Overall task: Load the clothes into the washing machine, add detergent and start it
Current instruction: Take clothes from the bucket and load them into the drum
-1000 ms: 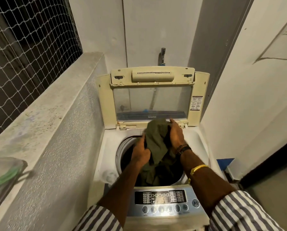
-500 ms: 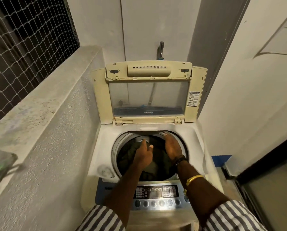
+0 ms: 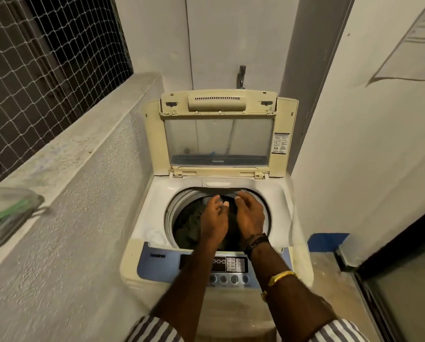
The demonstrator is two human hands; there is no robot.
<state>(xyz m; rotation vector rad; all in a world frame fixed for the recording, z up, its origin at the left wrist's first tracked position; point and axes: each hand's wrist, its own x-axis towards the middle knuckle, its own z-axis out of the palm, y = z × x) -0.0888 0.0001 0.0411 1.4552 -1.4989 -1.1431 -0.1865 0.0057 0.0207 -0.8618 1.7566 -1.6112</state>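
Note:
A cream top-loading washing machine (image 3: pixel 152 213) stands before me with its lid (image 3: pixel 217 134) propped upright. Dark olive clothes (image 3: pixel 190 227) lie inside the round drum. My left hand (image 3: pixel 215 218) and my right hand (image 3: pixel 249 217) hover side by side over the drum opening, fingers loosely curled and holding nothing. The control panel (image 3: pixel 231 265) with its buttons sits at the machine's near edge, partly hidden by my forearms.
A concrete ledge (image 3: pixel 65 154) runs along the left under a netted window (image 3: pixel 41 60). A clear container (image 3: pixel 6 215) with something green inside sits on the ledge near me. A tap (image 3: pixel 241 75) is on the back wall. A wall and a dark door edge (image 3: pixel 389 248) close the right side.
A second ago both hands held the olive garment above the drum. They lowered it in and let go; now both hands are raised slightly, holding nothing.

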